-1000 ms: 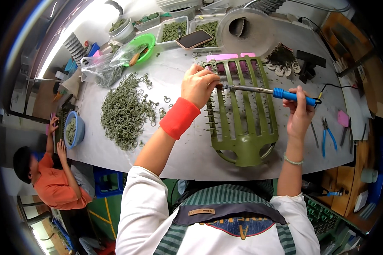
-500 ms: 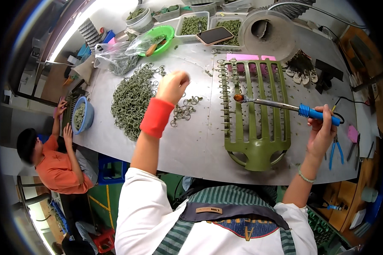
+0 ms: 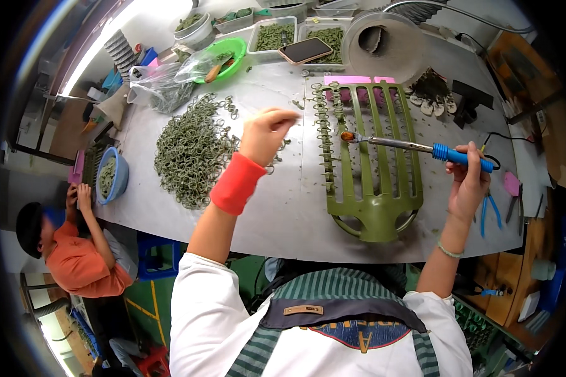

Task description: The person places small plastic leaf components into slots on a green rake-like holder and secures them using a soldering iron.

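Note:
My right hand (image 3: pixel 469 188) is closed around the blue handle of a soldering iron (image 3: pixel 415 146). Its metal shaft reaches left across an olive-green slotted plastic frame (image 3: pixel 378 210), the browned tip hovering over the frame's left slats. Small ring-like pieces line the left bars of that frame. My left hand (image 3: pixel 265 133), with a red wristband, is raised between the frame and a heap of small dark green rings (image 3: pixel 190 154). Its fingers are pinched together, pointing toward the frame; whatever they hold, if anything, is too small to see.
Behind the frame lie a pink block (image 3: pixel 349 80), a phone (image 3: pixel 305 51) on tubs of green pieces, and a round duct hood (image 3: pixel 383 50). A glove (image 3: pixel 432 97) and blue pliers (image 3: pixel 490 213) are at right. A co-worker (image 3: pixel 88 261) sits left, near a blue basin (image 3: pixel 121 176).
My left hand has moved right from above the ring heap toward the frame. The soldering iron stays over the frame. The whole view shifts slightly; the co-worker's hands have come together.

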A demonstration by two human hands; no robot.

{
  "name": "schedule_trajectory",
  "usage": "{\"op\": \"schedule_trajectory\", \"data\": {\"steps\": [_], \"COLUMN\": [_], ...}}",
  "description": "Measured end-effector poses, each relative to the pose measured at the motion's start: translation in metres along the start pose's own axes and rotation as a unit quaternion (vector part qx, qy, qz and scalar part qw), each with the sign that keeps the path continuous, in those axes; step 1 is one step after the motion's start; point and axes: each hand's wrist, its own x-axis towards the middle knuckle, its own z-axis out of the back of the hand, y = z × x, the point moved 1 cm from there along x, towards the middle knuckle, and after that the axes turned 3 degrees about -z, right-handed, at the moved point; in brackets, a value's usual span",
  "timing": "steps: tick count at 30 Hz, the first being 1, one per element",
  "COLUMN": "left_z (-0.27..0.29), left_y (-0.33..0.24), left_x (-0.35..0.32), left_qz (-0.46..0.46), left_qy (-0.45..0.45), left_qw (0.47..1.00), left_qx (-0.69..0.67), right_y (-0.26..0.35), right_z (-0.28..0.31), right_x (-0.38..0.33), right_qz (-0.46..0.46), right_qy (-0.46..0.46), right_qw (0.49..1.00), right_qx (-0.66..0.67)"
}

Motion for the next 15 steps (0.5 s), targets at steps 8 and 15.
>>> {"op": "schedule_trajectory", "data": {"steps": [8,15], "left_z": [-0.059,-0.065], "left_y": [-0.037,-0.030], "left_x": [0.025,0.026], "left_qz": [-0.235,-0.243], "left_qy": [-0.041,-0.043], "left_qw": [0.958,0.951], "left_qx": [0.162,0.186], "right_y": [-0.015,-0.020], "right_z": [-0.003,-0.007], "right_x": [0.005,0.004], "right_qz": [-0.004,-0.005], "right_qy": [-0.003,0.012], "right_qw": [1.000,1.000], "right_qx": [0.022,0.022]}}
